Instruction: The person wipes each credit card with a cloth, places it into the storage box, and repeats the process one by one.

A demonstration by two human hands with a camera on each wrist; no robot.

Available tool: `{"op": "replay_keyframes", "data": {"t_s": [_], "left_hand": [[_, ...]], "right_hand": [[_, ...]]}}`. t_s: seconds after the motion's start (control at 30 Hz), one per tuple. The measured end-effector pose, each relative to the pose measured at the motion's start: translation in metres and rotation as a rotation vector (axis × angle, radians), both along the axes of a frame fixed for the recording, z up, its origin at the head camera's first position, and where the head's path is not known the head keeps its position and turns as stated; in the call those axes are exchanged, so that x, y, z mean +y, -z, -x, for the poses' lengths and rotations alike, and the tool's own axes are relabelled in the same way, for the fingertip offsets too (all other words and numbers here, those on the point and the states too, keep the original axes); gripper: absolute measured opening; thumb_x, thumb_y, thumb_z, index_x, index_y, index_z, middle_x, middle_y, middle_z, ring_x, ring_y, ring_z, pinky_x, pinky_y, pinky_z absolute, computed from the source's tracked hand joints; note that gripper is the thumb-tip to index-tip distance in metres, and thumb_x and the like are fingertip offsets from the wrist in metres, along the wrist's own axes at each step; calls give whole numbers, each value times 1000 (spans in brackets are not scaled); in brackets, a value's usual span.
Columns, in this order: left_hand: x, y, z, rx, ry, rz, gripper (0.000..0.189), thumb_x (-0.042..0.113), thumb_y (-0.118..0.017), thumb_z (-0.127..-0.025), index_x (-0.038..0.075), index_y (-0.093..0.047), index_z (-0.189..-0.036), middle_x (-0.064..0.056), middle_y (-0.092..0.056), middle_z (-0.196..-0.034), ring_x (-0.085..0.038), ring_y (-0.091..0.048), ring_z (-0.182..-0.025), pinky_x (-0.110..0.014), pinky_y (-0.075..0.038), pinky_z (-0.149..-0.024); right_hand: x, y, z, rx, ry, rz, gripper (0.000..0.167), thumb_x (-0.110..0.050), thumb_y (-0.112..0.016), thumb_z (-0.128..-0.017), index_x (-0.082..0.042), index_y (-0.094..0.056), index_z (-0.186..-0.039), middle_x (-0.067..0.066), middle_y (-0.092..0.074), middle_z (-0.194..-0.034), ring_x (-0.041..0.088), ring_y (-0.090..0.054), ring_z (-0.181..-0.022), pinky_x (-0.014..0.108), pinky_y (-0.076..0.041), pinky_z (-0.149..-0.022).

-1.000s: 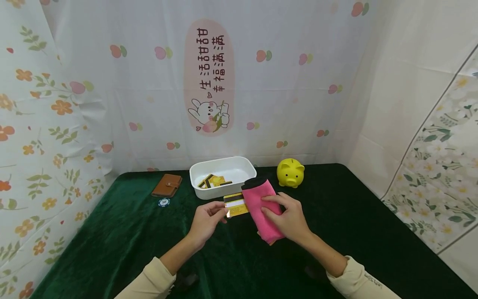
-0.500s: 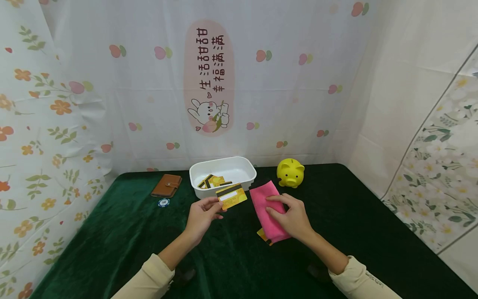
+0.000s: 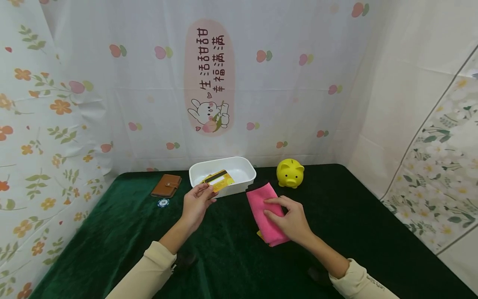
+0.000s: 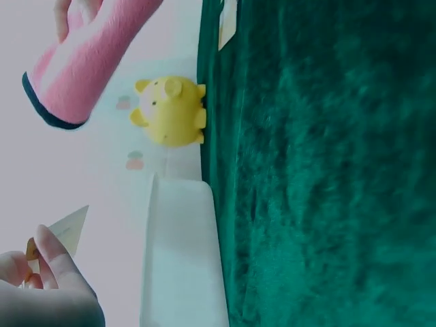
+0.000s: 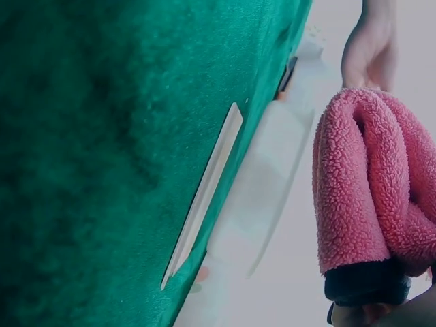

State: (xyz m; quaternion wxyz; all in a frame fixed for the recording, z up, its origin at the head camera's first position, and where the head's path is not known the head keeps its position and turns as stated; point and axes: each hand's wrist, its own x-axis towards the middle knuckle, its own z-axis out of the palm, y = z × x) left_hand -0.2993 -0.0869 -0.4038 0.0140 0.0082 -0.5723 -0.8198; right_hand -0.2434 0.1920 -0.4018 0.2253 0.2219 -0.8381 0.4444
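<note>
My left hand (image 3: 196, 207) pinches a gold bank card (image 3: 220, 180) with a dark stripe by one end. In the head view the card overlaps the white bin (image 3: 242, 182), which has more gold cards lying in it, mostly covered by the held one. My right hand (image 3: 291, 218) grips a folded pink fleece cloth (image 3: 266, 216) with a black border, thumb and fingers across its face. The right wrist view shows the cloth (image 5: 351, 197) raised above the table, in thick folds. Below it, another gold card (image 3: 260, 235) lies on the table, largely hidden by the cloth.
A yellow piggy bank (image 3: 290, 173) stands at the back, right of the bin. On the left lie a brown wallet (image 3: 166, 185) and a blue-and-white poker chip (image 3: 163, 202). Dark green velvet (image 3: 224, 257) covers the table, with a printed curtain (image 3: 298, 95) behind.
My left hand has drawn the bank card away from the cloth, leftward and toward the bin. The right hand has stayed nearly in place with the cloth.
</note>
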Motion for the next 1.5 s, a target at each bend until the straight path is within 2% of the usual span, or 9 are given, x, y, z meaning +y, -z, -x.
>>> {"op": "replay_keyframes", "data": {"t_s": [0.27, 0.47, 0.7, 0.8, 0.97, 1.1, 1.2, 1.33, 1.5], "left_hand": [[-1, 0, 12, -15, -31, -44, 28, 10, -56, -102, -4, -51, -125, -17, -62, -118, -12, -69, -89, -24, -56, -79], [-2, 5, 17, -12, 5, 2, 23, 7, -58, -100, -3, -56, -121, -22, -62, -128, -11, -70, -93, -26, -55, -85], [13, 13, 9, 79, 128, 231, 22, -3, -59, -96, -9, -60, -117, -24, -66, -119, -15, -69, -90, -28, -57, -76], [20, 13, 5, 103, 180, 308, 22, -3, -60, -95, -8, -62, -116, -21, -68, -115, -19, -69, -90, -31, -57, -75], [32, 12, -1, 129, 302, 496, 21, 4, -62, -96, -2, -64, -116, -22, -67, -117, -22, -69, -91, -34, -57, -70], [44, 12, -4, 181, 420, 658, 25, 10, -65, -95, -1, -64, -117, -18, -69, -115, -17, -67, -86, -31, -55, -63], [52, 12, -6, 206, 486, 729, 27, 12, -68, -94, -2, -64, -117, -13, -72, -107, -15, -66, -82, -29, -53, -59], [62, 10, -10, 185, 534, 785, 27, 13, -69, -93, -2, -65, -116, -6, -72, -98, -15, -64, -79, -28, -51, -57], [72, 10, -14, 132, 557, 851, 26, 15, -71, -92, 1, -66, -113, -1, -70, -90, -14, -59, -71, -25, -48, -55]], "right_hand": [[-11, -28, -23, 15, -13, -11, 25, 7, -76, -81, 1, -73, -105, 13, -70, -96, 22, -59, -72, 26, -51, -59], [-11, -31, -26, 16, -19, -7, 25, 7, -77, -81, 1, -73, -104, 13, -70, -95, 21, -59, -71, 29, -51, -58], [-6, -28, -26, 13, -13, -7, 25, 6, -77, -81, 1, -73, -104, 13, -70, -94, 21, -59, -71, 27, -51, -58], [-1, -21, -20, 16, -9, -1, 25, 6, -77, -81, 1, -73, -105, 14, -69, -95, 22, -60, -72, 28, -52, -58], [12, -4, -7, 41, 1, 4, 28, 1, -79, -81, -5, -74, -108, 10, -70, -98, 19, -60, -75, 27, -51, -59], [23, 0, -8, 57, 6, 5, 27, -4, -80, -82, -12, -74, -108, 4, -70, -98, 14, -58, -74, 25, -50, -57], [31, 3, -12, 52, 9, 11, 27, -6, -80, -83, -15, -75, -108, 0, -69, -97, 14, -58, -74, 28, -50, -57], [40, 2, -16, 55, 30, 3, 29, -5, -81, -81, -16, -75, -107, -3, -69, -97, 14, -58, -74, 29, -51, -58], [49, -2, -22, 62, 47, -14, 30, -5, -82, -80, -16, -75, -107, -4, -68, -95, 13, -57, -72, 26, -50, -57]]}}
